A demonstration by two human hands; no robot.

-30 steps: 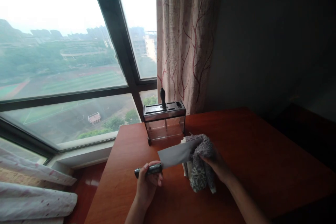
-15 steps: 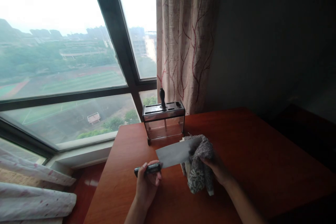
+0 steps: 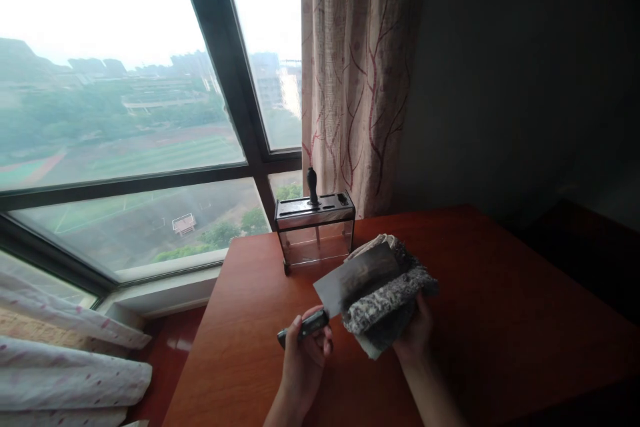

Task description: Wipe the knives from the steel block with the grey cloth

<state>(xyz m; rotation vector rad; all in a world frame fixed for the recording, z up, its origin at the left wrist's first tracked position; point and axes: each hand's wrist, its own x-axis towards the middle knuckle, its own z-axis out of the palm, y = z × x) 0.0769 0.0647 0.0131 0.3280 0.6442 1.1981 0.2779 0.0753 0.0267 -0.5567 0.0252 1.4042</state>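
Above the bench [image 3: 240,320], the left grip [image 3: 307,343] is closed round the dark handle [image 3: 305,327] of a cleaver [image 3: 347,280], its blade against a patterned cloth [image 3: 385,300] clasped in the right grip [image 3: 417,330]; a clear-sided knife holder [image 3: 317,243] stands beyond.

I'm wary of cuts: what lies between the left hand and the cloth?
In the head view, the handle end of the knife's blade lies between the left hand and the cloth.
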